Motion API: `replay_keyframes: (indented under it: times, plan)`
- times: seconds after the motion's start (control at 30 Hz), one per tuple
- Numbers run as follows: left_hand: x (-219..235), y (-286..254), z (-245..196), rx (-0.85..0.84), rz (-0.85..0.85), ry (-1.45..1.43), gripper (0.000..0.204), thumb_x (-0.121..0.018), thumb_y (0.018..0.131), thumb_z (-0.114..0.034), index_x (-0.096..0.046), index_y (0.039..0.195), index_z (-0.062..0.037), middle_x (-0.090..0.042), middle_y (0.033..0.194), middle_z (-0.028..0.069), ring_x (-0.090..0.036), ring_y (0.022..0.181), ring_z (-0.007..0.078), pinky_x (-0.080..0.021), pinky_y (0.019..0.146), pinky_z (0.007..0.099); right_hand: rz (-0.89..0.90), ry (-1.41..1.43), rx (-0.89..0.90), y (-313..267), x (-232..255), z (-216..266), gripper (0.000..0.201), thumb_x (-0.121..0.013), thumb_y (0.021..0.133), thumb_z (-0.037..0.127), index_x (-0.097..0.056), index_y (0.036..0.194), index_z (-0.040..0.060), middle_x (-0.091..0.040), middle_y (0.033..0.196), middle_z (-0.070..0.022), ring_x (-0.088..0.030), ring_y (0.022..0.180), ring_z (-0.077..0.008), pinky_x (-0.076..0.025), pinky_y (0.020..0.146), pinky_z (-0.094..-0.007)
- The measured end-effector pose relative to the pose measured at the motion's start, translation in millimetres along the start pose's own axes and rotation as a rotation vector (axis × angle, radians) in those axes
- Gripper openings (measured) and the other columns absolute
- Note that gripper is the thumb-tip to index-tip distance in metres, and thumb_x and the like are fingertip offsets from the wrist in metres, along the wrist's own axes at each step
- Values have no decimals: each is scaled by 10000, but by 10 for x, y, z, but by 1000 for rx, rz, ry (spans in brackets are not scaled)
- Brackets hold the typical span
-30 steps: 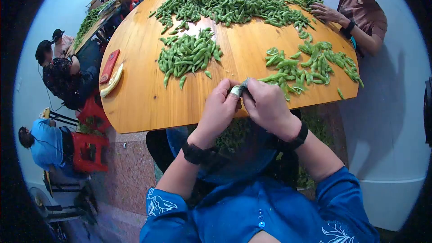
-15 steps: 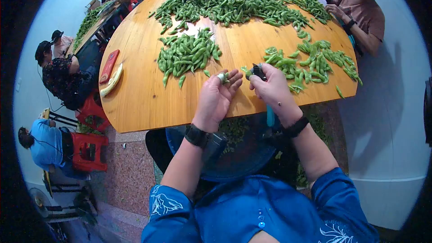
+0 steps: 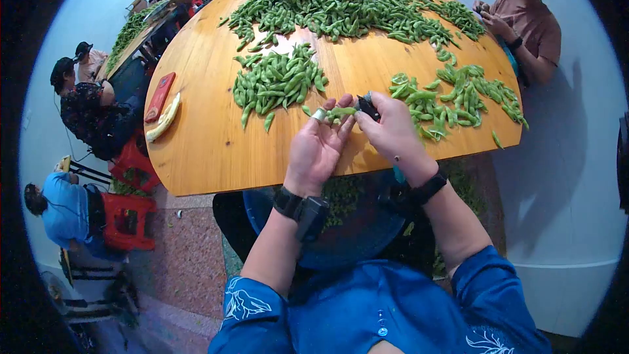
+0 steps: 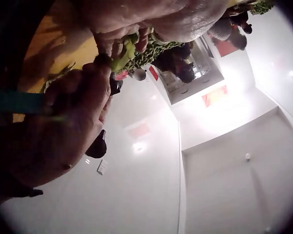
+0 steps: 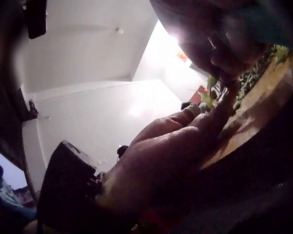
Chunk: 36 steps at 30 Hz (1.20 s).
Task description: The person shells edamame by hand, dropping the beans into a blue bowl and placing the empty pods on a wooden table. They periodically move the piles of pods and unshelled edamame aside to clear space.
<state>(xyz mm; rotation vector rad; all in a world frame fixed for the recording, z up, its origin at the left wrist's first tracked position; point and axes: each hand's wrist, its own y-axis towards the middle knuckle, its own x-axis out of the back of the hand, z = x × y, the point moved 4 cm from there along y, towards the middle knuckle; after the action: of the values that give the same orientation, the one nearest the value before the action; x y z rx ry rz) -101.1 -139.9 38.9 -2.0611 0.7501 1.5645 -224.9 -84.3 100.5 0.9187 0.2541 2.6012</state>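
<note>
My left hand (image 3: 316, 154), palm turned up, holds a green edamame pod (image 3: 342, 112) between thumb and fingers; a pale wrap (image 3: 320, 114) covers its thumb tip. Gripped in my right hand (image 3: 395, 132) is a small black tool (image 3: 368, 109), and a teal handle (image 3: 399, 174) shows beneath that hand. The right thumb tip is right at the pod's end. In the left wrist view the pod (image 4: 124, 57) shows between the two hands. To the left lies a pile of plump pods (image 3: 280, 82); to the right, a spread of paler, flatter pods (image 3: 462, 95).
A large heap of pods (image 3: 334, 3) covers the far side of the wooden table (image 3: 203, 137). A red phone-like object (image 3: 159, 97) and a peeled banana (image 3: 165, 119) lie at the left. Below the edge is a blue tub (image 3: 347, 242). Another person (image 3: 534, 33) sits at right.
The hands were close together, then moved apart with the left palm opening upward. Now they have come together again, with a pod held between them.
</note>
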Motion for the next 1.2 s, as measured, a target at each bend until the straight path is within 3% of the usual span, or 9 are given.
replay_keyframes:
  times: [0.27,0.5,0.57,0.8,0.87,0.9,0.97,1.0,1.2]
  plan:
    - [37,-2,5,-8,70,82,313,-265,1027,-222,-458,1135,1,-486,1283,180,-495,1164,279,-426,1005,383,49,-54,111,-20,-139,170,233,-658,786,179,-607,915,-8,-620,722,-206,-643,687,-334,-495,623,-405]
    - [51,-14,3,-35,37,24,369,-230,1032,-275,-427,1174,3,-474,1295,180,-489,1159,285,-409,1008,379,101,-25,95,1,-183,139,274,-690,766,205,-612,950,17,-639,789,-210,-630,745,-379,-505,658,-424]
    - [27,-11,1,17,160,-17,472,-183,1029,-340,-392,1222,36,-441,1332,214,-475,1178,324,-407,1016,420,133,24,77,-7,-198,144,262,-681,770,197,-609,942,13,-638,791,-213,-623,750,-392,-504,660,-433]
    - [74,18,-3,-18,98,-20,519,-183,1019,-394,-363,1237,41,-414,1347,227,-472,1180,332,-380,1037,429,94,-140,112,-15,-288,67,268,-668,774,211,-613,921,-7,-636,788,-227,-632,729,-377,-506,657,-420]
    - [23,11,-17,91,356,-222,506,-197,1021,-380,-372,1232,44,-411,1344,239,-470,1181,331,-381,1042,428,82,-104,101,-31,-210,96,262,-656,780,199,-618,926,-15,-638,777,-222,-646,711,-349,-508,655,-403]
    - [-9,-6,-6,88,357,-226,506,-197,1021,-380,-372,1232,44,-411,1344,239,-470,1181,331,-381,1042,428,125,-7,-11,-47,-147,90,252,-639,786,181,-622,937,-20,-641,766,-211,-649,691,-302,-505,646,-382]
    - [15,-18,14,-4,75,-26,447,-213,1026,-341,-402,1184,32,-482,1240,198,-495,1140,287,-423,1007,392,167,130,-105,-93,-64,156,239,-602,797,144,-632,963,-26,-646,737,-179,-630,648,-170,-486,608,-329]
    - [25,-17,23,-1,76,-27,447,-213,1026,-341,-402,1184,32,-482,1240,198,-495,1140,287,-423,1007,392,165,128,-106,-102,-59,143,239,-602,797,144,-632,963,-26,-646,737,-179,-630,648,-170,-486,608,-329]
    - [49,-55,5,-32,-25,19,320,-388,996,-197,-468,1161,65,-537,1167,185,-541,1060,264,-465,935,348,82,-64,-37,23,144,-55,249,-598,813,203,-630,908,-26,-628,717,-193,-626,647,-320,-472,600,-378]
